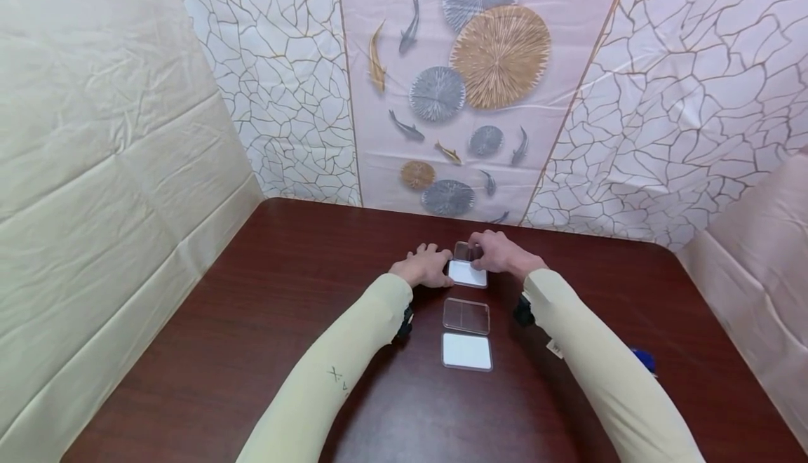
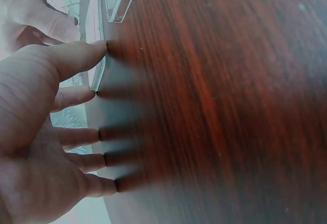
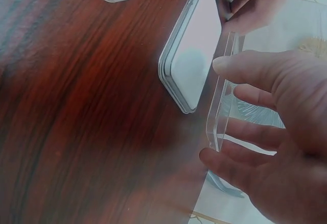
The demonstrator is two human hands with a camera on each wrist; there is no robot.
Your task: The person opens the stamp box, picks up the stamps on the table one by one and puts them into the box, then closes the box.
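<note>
In the head view, a clear plastic case with a white stack, seemingly of cards (image 1: 468, 275), lies at the table's far side. My left hand (image 1: 424, 266) rests its spread fingertips on the table, thumb and forefinger against the case's left edge. My right hand (image 1: 499, 251) holds a clear plastic lid (image 1: 463, 251) just beyond the case. The right wrist view shows this lid (image 3: 220, 101) tilted on edge between thumb and fingers, apart from the white stack (image 3: 196, 55). Nearer lie a second clear lid (image 1: 466, 316) and a second case with a white stack (image 1: 466, 351).
The dark red-brown wooden table (image 1: 252, 351) has patterned cloth (image 1: 442, 98) hanging behind it and plain cloth (image 1: 113, 133) at its sides. A small blue object (image 1: 644, 360) lies to the right, partly behind my right sleeve.
</note>
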